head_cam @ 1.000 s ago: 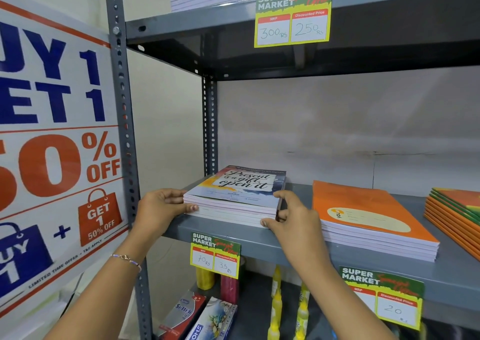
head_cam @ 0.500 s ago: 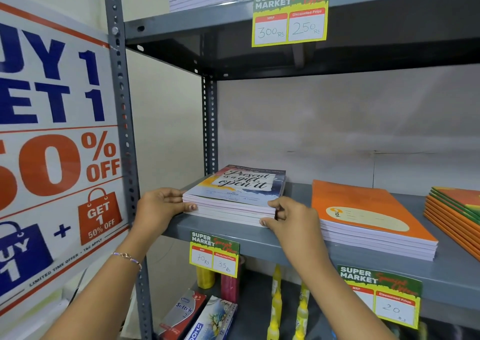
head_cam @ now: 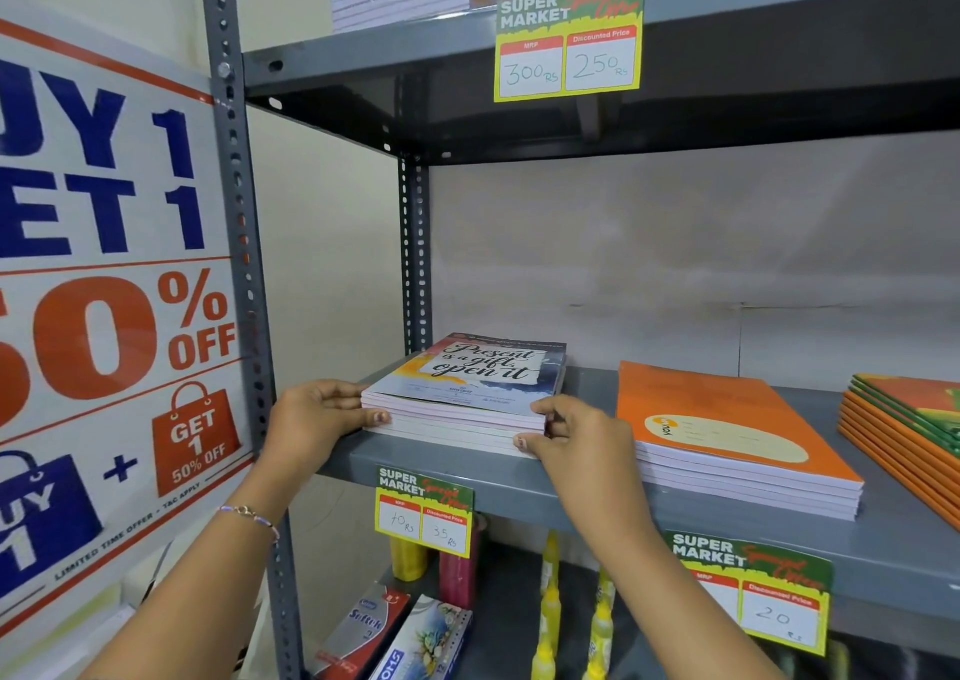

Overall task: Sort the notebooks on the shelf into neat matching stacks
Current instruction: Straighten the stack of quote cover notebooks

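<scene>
Both hands, left (head_cam: 311, 419) and right (head_cam: 576, 437), press the lettered notebook stack (head_cam: 467, 393) on the grey shelf (head_cam: 457, 476).

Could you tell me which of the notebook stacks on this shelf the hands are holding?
The leftmost stack, topped by the "Present is a gift, open it" cover; the two orange-covered stacks sit untouched.

Shop: price tags (head_cam: 569, 40), sale poster (head_cam: 111, 289).
</scene>
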Demonstrator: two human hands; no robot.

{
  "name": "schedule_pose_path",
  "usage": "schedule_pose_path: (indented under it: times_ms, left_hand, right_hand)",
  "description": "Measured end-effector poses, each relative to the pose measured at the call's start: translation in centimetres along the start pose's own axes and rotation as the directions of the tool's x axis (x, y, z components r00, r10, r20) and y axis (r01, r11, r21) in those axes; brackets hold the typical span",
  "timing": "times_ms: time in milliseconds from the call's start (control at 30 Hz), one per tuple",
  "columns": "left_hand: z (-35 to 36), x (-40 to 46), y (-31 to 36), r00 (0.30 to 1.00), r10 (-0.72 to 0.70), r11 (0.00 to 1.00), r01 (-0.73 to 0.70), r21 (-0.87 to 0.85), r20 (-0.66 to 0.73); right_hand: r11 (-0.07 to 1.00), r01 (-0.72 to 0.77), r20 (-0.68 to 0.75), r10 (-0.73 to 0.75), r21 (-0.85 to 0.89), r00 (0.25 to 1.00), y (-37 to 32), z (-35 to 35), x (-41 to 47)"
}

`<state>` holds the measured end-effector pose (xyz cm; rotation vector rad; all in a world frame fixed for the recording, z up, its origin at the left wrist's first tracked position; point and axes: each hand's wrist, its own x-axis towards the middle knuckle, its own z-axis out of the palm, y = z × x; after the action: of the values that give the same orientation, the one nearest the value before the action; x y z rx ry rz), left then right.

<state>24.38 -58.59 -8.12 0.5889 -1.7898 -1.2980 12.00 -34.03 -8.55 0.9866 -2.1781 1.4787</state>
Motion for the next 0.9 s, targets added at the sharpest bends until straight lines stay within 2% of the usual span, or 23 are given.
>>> schedule_pose_path:
  times_ms: [167,500,900]
  left_hand:
    - [-0.20,-0.06,-0.27,1.000,0.018,1.000,-0.018,-0.021,0.018]
    - [-0.09,0.01,-0.39,1.000,0.023,0.999,-0.022,-0.024,0.020]
    - [0.02,-0.30,-0.59,0.997,0.073,0.996,-0.073,-0.060,-0.005]
  right_hand:
    - [1.000,0.022,-0.037,-0.022,0.002,0.999,-0.24,-0.02,-0.48]
    - [0.996,0.077,-0.021,-0.077,-0.039,0.997,0.04,-0.04,-0.55]
    - [0.996,0.084,-0.073,-0.085,-0.016,0.994,0.03,-0.07,-0.20]
